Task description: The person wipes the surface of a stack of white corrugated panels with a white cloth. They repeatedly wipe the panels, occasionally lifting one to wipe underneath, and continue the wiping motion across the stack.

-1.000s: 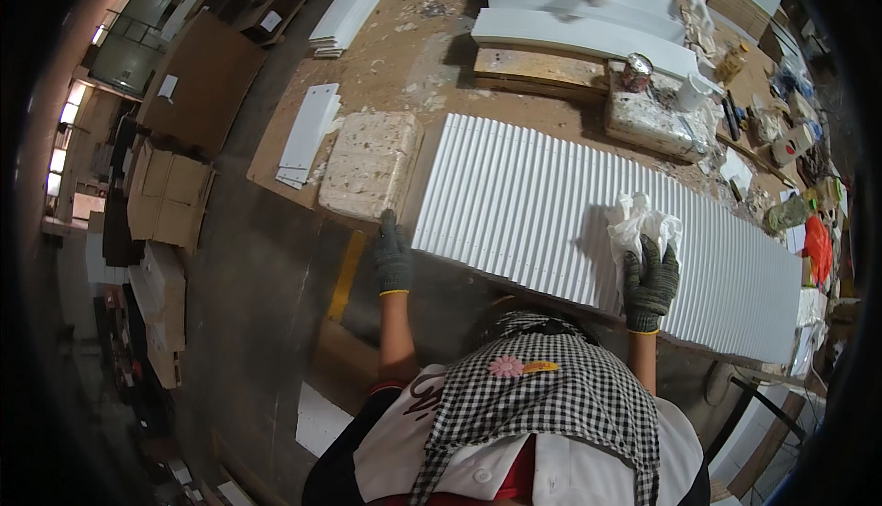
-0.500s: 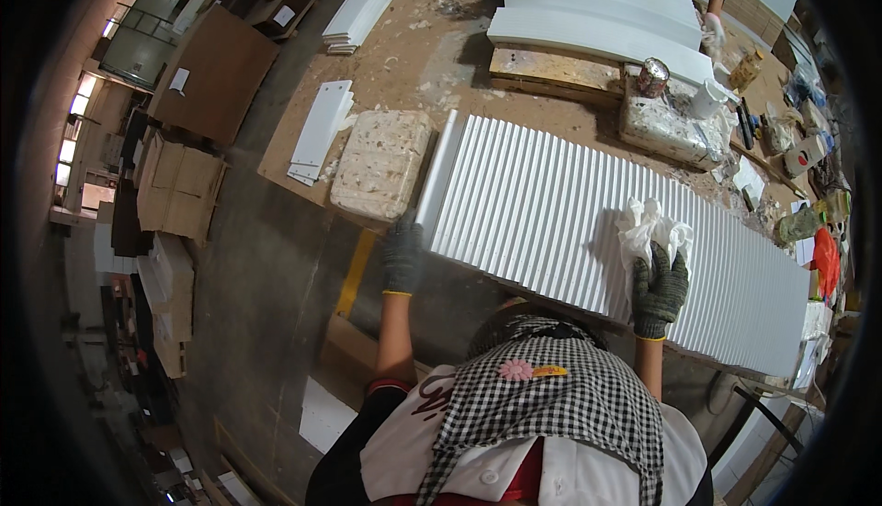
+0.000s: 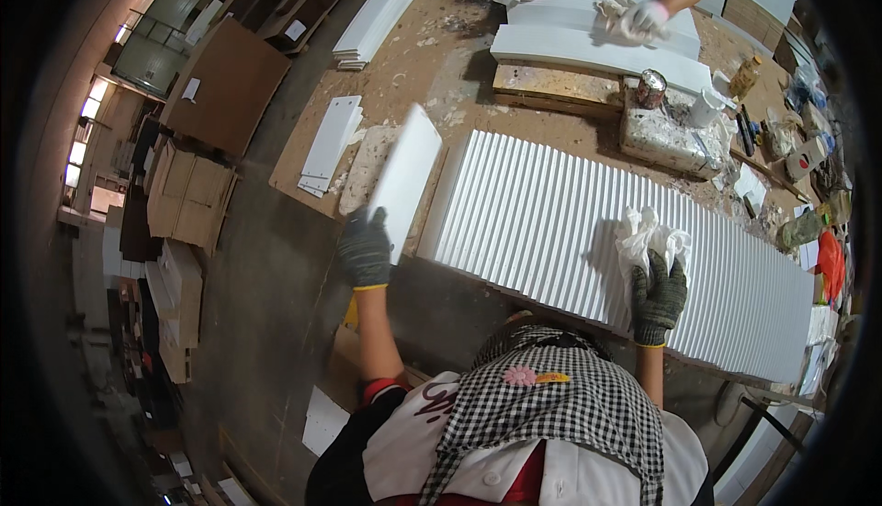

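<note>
My left hand (image 3: 365,247), in a dark grey knit glove, grips the near end of a white board (image 3: 411,180). The board is tilted up, over a stained whitish block (image 3: 366,168) that it partly covers. To its right, a long row of white boards (image 3: 542,212) stands on edge, packed side by side along the table's near edge. My right hand (image 3: 658,299), gloved alike, is closed on a crumpled white cloth (image 3: 650,238) resting on top of that row. The fingertips are partly sunk in the cloth's folds.
Across the table (image 3: 436,93), a co-worker's gloved hands (image 3: 643,21) work with a cloth on white boards (image 3: 597,51). Stacked boards (image 3: 381,15) lie at far left, a smaller stack (image 3: 331,143) nearer. A tin can (image 3: 651,88) and white cup (image 3: 707,106) stand on a stained block (image 3: 671,139).
My left hand has drawn the end board away from the row, leftward, and tipped it. My right hand stays with the cloth. Opposite, the co-worker's one hand has moved in over the boards.
</note>
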Action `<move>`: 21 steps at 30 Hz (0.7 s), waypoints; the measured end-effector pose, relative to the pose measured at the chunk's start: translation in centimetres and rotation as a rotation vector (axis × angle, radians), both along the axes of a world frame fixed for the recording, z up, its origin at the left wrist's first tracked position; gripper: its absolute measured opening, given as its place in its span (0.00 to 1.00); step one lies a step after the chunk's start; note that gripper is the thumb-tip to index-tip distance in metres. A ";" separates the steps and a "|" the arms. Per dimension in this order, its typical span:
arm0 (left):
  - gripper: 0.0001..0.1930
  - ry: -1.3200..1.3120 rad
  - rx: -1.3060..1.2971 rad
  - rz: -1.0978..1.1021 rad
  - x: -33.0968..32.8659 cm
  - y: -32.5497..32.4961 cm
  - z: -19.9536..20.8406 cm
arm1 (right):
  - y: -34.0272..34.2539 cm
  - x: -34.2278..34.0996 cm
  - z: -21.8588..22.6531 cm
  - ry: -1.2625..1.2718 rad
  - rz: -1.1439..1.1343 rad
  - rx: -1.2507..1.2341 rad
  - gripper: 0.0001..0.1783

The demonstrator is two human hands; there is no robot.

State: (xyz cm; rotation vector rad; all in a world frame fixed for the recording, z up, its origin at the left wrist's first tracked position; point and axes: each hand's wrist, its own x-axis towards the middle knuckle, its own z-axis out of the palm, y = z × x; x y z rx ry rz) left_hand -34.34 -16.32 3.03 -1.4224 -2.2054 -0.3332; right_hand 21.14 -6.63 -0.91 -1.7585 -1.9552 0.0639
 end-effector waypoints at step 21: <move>0.19 -1.386 0.766 0.251 11.4 -4.7 4.5 | 0.1 0.3 -0.3 0.024 0.061 0.020 0.28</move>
